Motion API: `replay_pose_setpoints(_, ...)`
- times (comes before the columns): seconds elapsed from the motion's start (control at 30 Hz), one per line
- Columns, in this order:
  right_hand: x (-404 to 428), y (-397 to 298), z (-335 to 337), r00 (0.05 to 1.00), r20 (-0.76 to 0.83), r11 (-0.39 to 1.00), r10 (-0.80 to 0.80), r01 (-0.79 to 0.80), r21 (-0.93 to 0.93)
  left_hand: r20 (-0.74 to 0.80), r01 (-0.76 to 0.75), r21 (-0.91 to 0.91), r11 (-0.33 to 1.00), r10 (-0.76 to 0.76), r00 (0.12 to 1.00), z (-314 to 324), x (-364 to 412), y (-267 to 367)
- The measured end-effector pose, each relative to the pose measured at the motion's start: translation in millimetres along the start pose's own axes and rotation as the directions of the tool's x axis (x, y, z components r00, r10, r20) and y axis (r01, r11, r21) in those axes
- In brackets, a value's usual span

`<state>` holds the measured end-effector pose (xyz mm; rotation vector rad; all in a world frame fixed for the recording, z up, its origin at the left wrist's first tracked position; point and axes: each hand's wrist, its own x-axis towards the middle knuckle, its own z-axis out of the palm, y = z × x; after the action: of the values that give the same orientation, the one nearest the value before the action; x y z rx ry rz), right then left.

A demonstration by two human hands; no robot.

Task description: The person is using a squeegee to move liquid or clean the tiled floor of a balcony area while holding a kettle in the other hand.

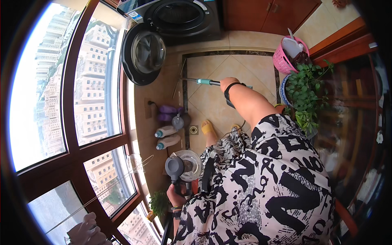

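Observation:
My right hand (pixel 229 83) is closed around a pole with a grey shaft and a teal collar (pixel 203 81), held out over the tiled floor. The pole's thin far end points toward the dark floor border at the left. Low at the left, my left hand (pixel 176 195) grips the black handle of a glass jug (pixel 193 165). The jug's grey lid (pixel 175 166) is tipped to its left side. A dark band sits on each wrist.
A front-load washing machine (pixel 211 23) has its round door (pixel 144 54) swung out. Bottles (pixel 167 142) and purple shoes (pixel 167 113) line the window side, near a floor drain (pixel 193 130). A pink basket (pixel 280 58) and a potted plant (pixel 303 85) stand at the right.

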<state>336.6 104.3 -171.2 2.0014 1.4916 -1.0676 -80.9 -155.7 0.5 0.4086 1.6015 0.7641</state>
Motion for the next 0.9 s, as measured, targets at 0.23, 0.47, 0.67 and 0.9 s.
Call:
replay_pose_setpoints(0.23,-78,183,33,0.985,-0.046,0.984,0.169,-0.171,-0.043,0.128,-0.022,-0.022,1.0,0.025,0.991,29,18,30)
replay_pose_setpoints(0.47,-252,246,115,0.924,0.064,0.883,0.377,-0.379,0.275,0.332,-0.056,0.042,0.998,0.039,0.942,46,45,52)
replay_pose_setpoints(0.67,-370,229,227,0.899,0.164,0.783,0.407,-0.436,0.444,0.491,-0.17,0.213,0.962,0.045,0.87,69,62,59)
replay_pose_setpoints(0.9,-363,224,228,0.911,-0.051,0.764,0.409,-0.31,0.566,0.498,-0.076,0.124,0.989,0.004,0.867,72,76,55)
